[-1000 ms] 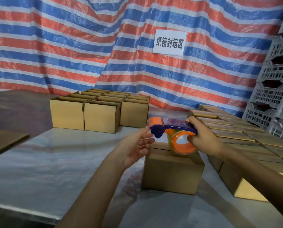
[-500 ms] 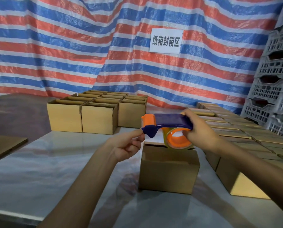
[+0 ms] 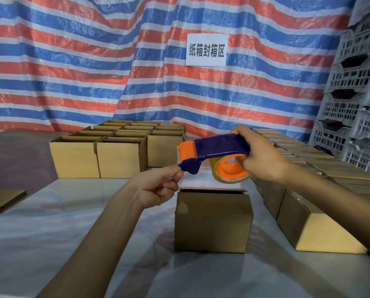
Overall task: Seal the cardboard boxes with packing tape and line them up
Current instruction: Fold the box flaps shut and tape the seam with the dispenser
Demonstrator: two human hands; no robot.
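Observation:
A single cardboard box (image 3: 213,220) stands in front of me on the table, its top flaps folded down. Above it my right hand (image 3: 263,157) grips a blue and orange tape dispenser (image 3: 217,150) with a roll of clear tape (image 3: 231,169) hanging under it. My left hand (image 3: 158,186) sits just below the dispenser's orange front end, thumb and forefinger pinched together at the blade tip, apparently on the tape end, which I cannot make out. A block of open-topped boxes (image 3: 119,147) stands at the back left.
Rows of cardboard boxes (image 3: 321,220) run along the right side of the pale table (image 3: 50,222). Grey plastic crates (image 3: 356,100) are stacked at the far right. A striped tarp with a white sign (image 3: 207,49) hangs behind. A flat cardboard sheet (image 3: 1,198) lies at left.
The dispenser has risen off the box top and tilted, its front end now lower. My left hand has followed it, fingers still pinched at the blade end.

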